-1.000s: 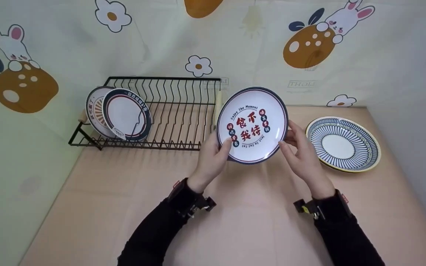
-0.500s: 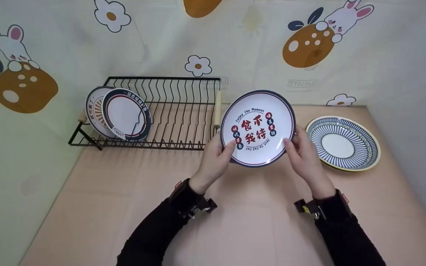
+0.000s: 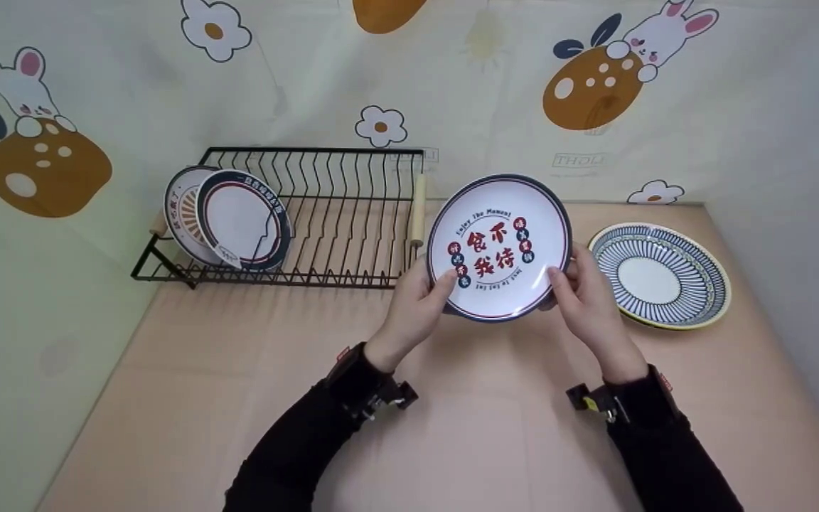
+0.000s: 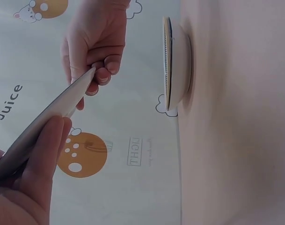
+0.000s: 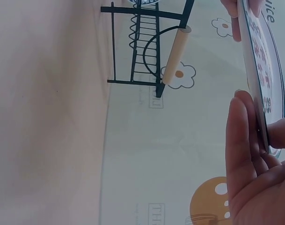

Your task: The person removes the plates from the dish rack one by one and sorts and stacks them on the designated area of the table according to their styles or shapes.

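A white plate [image 3: 498,291] with a dark blue rim and red lettering is held up off the table, its face tilted toward the head camera. My left hand [image 3: 413,302] pinches its left edge, thumb on the face and fingers behind. On the opposite edge my right hand [image 3: 587,306] grips it the same way, thumb over the rim. From the left wrist the plate [image 4: 44,115] shows nearly edge-on between both hands. In the right wrist view the fingers [image 5: 240,140] support its back.
A black wire dish rack [image 3: 338,198] with wooden handles stands at the back left. Two plates lean in its left end, the front one [image 3: 239,220] dark-rimmed. At right, a blue-patterned, yellow-edged plate [image 3: 651,281] lies on the table [image 3: 452,441], against a printed backdrop.
The plate has shifted slightly right and down with both hands. My right hand has gone from touching its edge with spread fingers to gripping it, thumb on the face.
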The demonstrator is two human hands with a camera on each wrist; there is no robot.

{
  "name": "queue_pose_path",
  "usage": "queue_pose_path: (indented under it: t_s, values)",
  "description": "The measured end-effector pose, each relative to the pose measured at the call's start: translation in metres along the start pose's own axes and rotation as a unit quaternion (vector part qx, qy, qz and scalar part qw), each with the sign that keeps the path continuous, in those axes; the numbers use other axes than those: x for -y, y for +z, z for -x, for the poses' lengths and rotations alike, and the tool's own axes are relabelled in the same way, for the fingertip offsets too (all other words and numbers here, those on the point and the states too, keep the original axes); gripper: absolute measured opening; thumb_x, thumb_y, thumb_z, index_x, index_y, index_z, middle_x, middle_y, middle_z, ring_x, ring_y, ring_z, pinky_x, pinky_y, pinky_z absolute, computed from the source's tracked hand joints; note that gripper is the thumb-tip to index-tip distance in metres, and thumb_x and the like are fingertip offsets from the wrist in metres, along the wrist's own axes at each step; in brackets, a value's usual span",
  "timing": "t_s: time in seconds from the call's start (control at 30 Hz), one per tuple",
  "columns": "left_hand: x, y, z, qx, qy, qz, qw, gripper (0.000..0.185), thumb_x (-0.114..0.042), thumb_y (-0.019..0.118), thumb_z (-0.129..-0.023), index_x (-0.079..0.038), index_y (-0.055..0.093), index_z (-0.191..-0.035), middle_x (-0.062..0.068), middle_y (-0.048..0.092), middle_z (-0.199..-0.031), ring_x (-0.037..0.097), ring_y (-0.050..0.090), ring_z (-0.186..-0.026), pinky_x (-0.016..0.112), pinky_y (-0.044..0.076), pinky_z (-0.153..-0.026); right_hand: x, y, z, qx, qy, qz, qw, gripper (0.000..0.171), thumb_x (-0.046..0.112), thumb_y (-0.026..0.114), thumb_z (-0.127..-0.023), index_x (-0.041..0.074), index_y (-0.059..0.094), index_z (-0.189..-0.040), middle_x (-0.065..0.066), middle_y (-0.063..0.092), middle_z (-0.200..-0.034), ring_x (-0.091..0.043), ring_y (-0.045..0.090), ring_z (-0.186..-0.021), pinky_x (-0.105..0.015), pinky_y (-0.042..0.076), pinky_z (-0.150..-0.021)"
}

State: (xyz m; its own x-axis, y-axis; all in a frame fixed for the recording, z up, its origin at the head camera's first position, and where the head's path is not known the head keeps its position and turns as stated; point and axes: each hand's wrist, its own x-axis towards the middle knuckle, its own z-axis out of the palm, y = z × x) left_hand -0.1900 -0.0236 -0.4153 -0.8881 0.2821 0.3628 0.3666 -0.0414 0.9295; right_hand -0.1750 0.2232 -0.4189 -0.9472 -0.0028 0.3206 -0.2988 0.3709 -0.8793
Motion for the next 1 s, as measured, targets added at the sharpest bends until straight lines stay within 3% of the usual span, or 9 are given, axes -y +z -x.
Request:
queue_pose_path:
  t_s: [0.23,0.47,0.83,1.0]
  values:
    - [0.0017,0.0004,-0.0007,0.009,-0.005,0.010,0.9999,0.043,-0.005,0.050,-0.101,0.008,0.042,-0.141,0.021,0.064,-0.121,0.025,0.068,-0.101,0.033,0.057,-0.085,0.0005,-0.0002,0.0001,-0.008,0.008,-0.037,0.999,0.039,-0.002,0.047,-0.101,-0.007,0.039,-0.139,-0.025,0.067,-0.097,-0.018,0.066,-0.062,-0.030,0.058,-0.053]
    - [0.0017,0.0007,-0.0019,0.015,-0.008,0.006,0.9998,0.044,-0.008,0.052,-0.101,0.007,0.043,-0.141,0.019,0.066,-0.117,0.023,0.068,-0.098,0.033,0.057,-0.083,0.0016,0.0001,-0.0011,-0.021,0.017,-0.068,0.997,0.031,-0.004,0.047,-0.101,-0.009,0.045,-0.132,-0.024,0.066,-0.087,-0.018,0.064,-0.057,-0.030,0.056,-0.050]
    - [0.0021,0.0005,-0.0014,0.023,-0.016,0.007,0.9996,0.043,-0.010,0.054,-0.101,0.006,0.045,-0.139,0.017,0.067,-0.115,0.022,0.068,-0.096,0.034,0.058,-0.082,0.0013,-0.0011,-0.0006,-0.029,0.016,-0.070,0.997,0.034,-0.005,0.048,-0.100,-0.011,0.043,-0.133,-0.025,0.065,-0.087,-0.017,0.063,-0.057,-0.030,0.056,-0.050]
    - [0.0015,-0.0013,-0.0004,0.035,-0.025,0.011,0.9990,0.039,-0.009,0.053,-0.100,0.007,0.046,-0.135,0.019,0.068,-0.109,0.025,0.070,-0.088,0.035,0.060,-0.075,-0.0002,-0.0034,-0.0003,-0.037,0.020,-0.076,0.996,0.033,-0.005,0.046,-0.100,-0.012,0.042,-0.133,-0.025,0.064,-0.086,-0.017,0.063,-0.057,-0.030,0.056,-0.050]
